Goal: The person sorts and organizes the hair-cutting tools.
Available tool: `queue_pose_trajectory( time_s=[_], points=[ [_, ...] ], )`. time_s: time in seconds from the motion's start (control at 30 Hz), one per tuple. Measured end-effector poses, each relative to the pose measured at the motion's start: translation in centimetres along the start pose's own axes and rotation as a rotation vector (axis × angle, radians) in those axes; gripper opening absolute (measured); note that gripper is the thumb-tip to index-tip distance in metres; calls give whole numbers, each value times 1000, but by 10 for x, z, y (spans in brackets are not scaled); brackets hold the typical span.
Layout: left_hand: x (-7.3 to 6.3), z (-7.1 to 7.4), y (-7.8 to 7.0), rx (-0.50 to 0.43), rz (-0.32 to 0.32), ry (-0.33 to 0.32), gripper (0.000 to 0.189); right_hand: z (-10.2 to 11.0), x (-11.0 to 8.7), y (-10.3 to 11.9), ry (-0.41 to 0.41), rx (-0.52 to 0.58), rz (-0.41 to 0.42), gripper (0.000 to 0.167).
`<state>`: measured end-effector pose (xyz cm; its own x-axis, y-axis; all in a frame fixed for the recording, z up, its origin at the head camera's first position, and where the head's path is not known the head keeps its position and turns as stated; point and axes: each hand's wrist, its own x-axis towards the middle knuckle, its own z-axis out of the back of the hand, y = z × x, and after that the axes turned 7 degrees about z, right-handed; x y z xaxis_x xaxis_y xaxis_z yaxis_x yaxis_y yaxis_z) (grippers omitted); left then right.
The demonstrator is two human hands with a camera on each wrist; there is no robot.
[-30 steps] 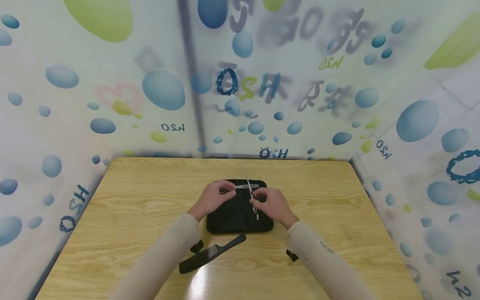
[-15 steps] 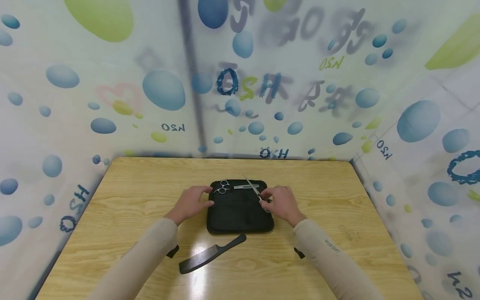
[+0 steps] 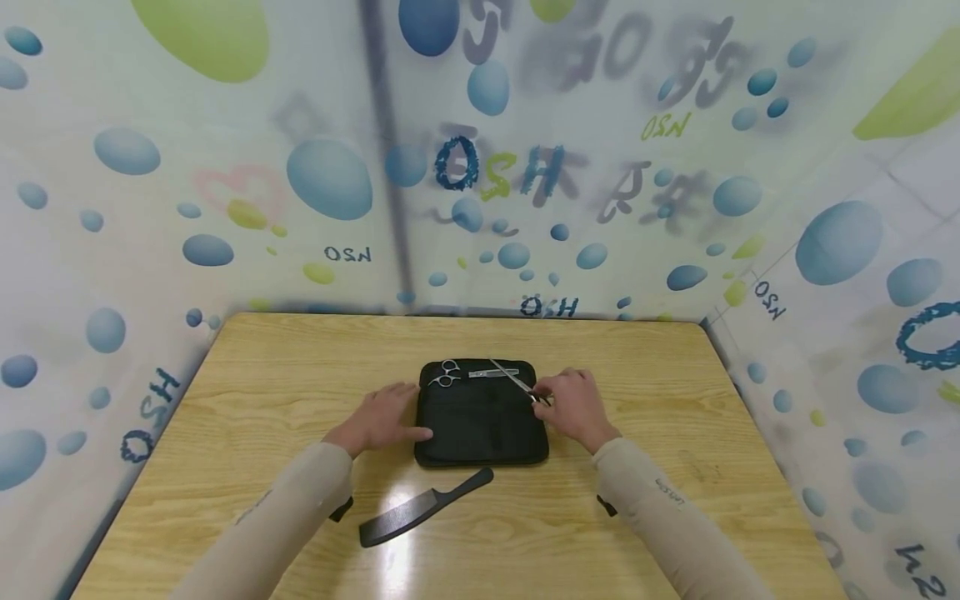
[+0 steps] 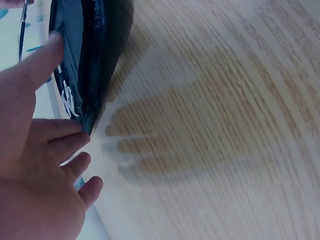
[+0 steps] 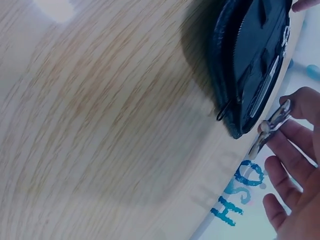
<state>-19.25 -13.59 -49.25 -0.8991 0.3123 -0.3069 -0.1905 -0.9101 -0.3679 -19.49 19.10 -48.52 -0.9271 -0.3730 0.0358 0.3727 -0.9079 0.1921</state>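
Note:
A flat black zip case [image 3: 480, 425] lies on the table. Across its far part rests a pair of silver scissors [image 3: 492, 373], finger rings to the left, middle under a dark band. My left hand [image 3: 382, 417] rests at the case's left edge with fingers fairly straight, thumb over the top; the left wrist view shows nothing in its grasp. My right hand [image 3: 577, 408] pinches a second pair of scissors [image 5: 272, 127] by the handle end between thumb and fingers. Its blades point up and left above the case's far right corner.
A black handled comb [image 3: 423, 508] lies in front of the case, near side of the table. The wooden table [image 3: 285, 375] meets a patterned wall [image 3: 330, 283] along its back edge. A zipper pull [image 5: 224, 111] hangs at the case's edge.
My left hand has left the finger rings of the scissors on the case and moved left to its edge. My right hand has shifted right with the other scissors, whose blades now slant more.

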Motion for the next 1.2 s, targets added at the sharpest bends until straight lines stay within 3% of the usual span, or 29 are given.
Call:
queue_pose_trajectory(
  time_s=[0.27,0.53,0.9,1.2],
  points=[
    [-1,-6,4,43,-51,63,106,-3,-3,-9,-21,-78,25,17],
    [1,-8,0,109,-52,77,100,-2,-5,-13,-21,-113,45,17],
    [1,-13,-3,209,-51,33,106,3,-10,-14,-29,-160,65,15],
    [1,-15,-3,200,-40,10,108,1,-10,-17,-21,-175,81,15]
  ],
)
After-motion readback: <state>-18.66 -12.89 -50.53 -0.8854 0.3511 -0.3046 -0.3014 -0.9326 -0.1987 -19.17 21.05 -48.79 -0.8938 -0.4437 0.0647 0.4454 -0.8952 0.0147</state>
